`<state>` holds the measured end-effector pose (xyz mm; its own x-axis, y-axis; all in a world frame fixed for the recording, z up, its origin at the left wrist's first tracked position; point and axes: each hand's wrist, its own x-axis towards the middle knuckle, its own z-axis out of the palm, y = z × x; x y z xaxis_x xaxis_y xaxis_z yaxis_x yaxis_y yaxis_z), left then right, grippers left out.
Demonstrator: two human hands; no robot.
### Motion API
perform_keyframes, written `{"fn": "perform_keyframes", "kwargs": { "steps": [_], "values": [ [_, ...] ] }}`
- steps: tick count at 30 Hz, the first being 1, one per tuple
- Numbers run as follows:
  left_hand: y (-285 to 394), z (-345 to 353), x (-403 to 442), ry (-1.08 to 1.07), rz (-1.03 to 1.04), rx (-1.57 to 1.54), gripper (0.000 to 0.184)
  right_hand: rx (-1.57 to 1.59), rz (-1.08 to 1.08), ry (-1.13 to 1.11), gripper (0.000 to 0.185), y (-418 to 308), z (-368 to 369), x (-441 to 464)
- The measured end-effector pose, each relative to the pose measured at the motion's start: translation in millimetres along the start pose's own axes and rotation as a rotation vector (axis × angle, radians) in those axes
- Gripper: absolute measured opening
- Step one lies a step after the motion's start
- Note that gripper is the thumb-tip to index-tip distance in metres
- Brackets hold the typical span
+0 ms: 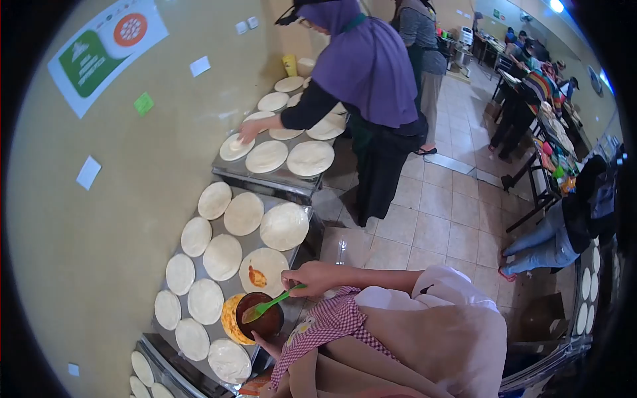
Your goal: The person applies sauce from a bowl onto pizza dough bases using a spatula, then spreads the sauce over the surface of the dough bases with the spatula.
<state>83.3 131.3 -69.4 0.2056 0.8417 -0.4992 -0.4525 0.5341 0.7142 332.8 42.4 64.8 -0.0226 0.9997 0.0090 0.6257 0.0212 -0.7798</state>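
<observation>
One green spoon (271,304) sits in the closed right hand (313,278), its head over the red sauce (267,326) in a dark bowl (281,318). The left hand (264,346), partly hidden, holds that bowl at its near edge. The bowl covers part of an orange-coated round (231,318); just beside it, a sauced round (273,262) bears a small red patch. Plain rounds (206,302) lie about them on a metal table (249,240) near the wall (99,265). Beyond, a person (371,73) in a purple headscarf touches another round (232,153) on a second table (279,182)

A food-production kitchen, with people (371,66) working at metal tables (265,182) of dough rounds (244,213).
</observation>
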Motion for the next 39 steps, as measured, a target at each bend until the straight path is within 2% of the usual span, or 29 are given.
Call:
{"fn": "perform_keyframes", "kwargs": {
  "steps": [2, 4, 5, 7, 11, 14, 17, 19, 22, 24, 25, 28, 31, 34, 39],
  "values": [
    [-16.4, 22.2, -11.3, -0.005, 0.131, 0.065, 0.079, -0.031, -0.003, 0.075, 0.026, 8.7, -11.1, -19.9],
    [-25.6, 34.9, -5.5, -0.076, 0.054, -0.028, 0.080, -0.068, 0.002, 0.118, 0.027, 12.1, -26.1, -36.2],
    [-24.8, 39.5, -1.7, -0.078, -0.069, -0.040, 0.082, -0.093, 0.015, 0.101, 0.027, 11.0, -34.6, -41.9],
    [-33.3, 45.5, 7.0, -0.118, -0.086, -0.046, 0.082, -0.141, 0.045, 0.065, 0.028, 8.9, -49.8, -53.2],
    [-45.2, 54.2, 13.4, -0.208, -0.133, -0.039, 0.083, -0.158, 0.027, 0.143, 0.031, 24.8, -55.2, -65.3],
    [-36.8, 85.5, -17.9, -0.165, -0.051, 0.045, 0.082, -0.146, 0.017, 0.176, 0.032, 28.4, -58.0, -73.9],
    [-44.1, 85.6, -19.3, -0.230, 0.068, 0.057, 0.082, -0.142, 0.037, 0.176, 0.031, 27.7, -61.1, -81.8],
    [-41.8, 94.7, -33.7, -0.177, 0.083, 0.069, 0.081, -0.125, 0.057, 0.184, 0.030, 25.0, -66.9, -83.8],
    [-38.7, 89.4, -18.8, -0.169, 0.017, -0.005, 0.079, -0.117, 0.087, 0.175, 0.029, 20.9, -73.5, -84.8],
    [-37.7, 54.6, 29.1, -0.234, -0.182, -0.035, 0.078, -0.100, 0.087, 0.195, 0.029, 14.5, -75.4, -83.3],
    [-42.6, 43.9, 45.0, -0.185, -0.126, 0.002, 0.080, -0.098, 0.088, 0.203, 0.028, 12.5, -79.4, -82.6],
    [-37.4, 46.5, 45.1, -0.202, -0.121, -0.017, 0.081, -0.098, 0.137, 0.182, 0.027, 7.4, -83.5, -78.5],
    [-37.7, 58.5, 35.7, -0.216, -0.136, -0.042, 0.081, -0.059, 0.091, 0.205, 0.026, 18.3, -78.5, -77.8],
    [-42.6, 69.7, 31.7, -0.108, -0.043, -0.054, 0.082, -0.017, 0.137, 0.187, 0.025, 22.9, -77.6, -74.0],
    [-39.7, 39.2, 61.6, -0.175, -0.144, 0.035, 0.085, -0.044, 0.081, 0.218, 0.024, 34.9, -74.0, -66.4]
  ]
}}
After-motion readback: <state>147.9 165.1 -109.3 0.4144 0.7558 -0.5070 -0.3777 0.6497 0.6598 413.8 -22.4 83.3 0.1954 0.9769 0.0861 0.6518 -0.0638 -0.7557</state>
